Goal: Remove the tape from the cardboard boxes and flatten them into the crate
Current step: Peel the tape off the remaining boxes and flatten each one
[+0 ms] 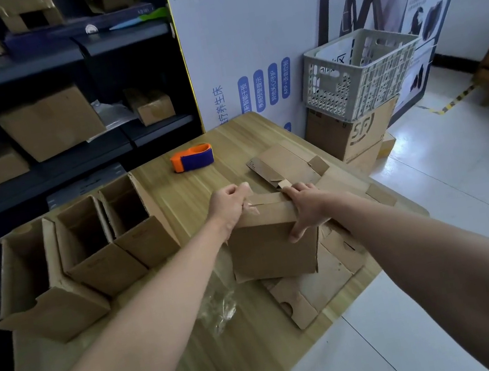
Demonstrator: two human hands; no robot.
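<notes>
A closed cardboard box (271, 248) stands on the wooden table (200, 354), on top of flattened cardboard (315, 286). My left hand (230, 205) pinches a strip of clear tape (266, 199) at the box's top left edge. My right hand (305, 207) grips the box's top right corner, thumb on the near face. Three open, upright boxes (90, 240) stand in a row at the table's left. The grey plastic crate (360, 72) sits on a printed carton (354, 131) beyond the table's far right corner.
An orange and blue tape dispenser (191, 158) lies at the table's far side. Crumpled clear tape (220, 309) lies near the front. More flat cardboard (285, 165) lies behind the box. Dark shelves (68, 143) with boxes are on the left, a white poster board (244, 39) behind.
</notes>
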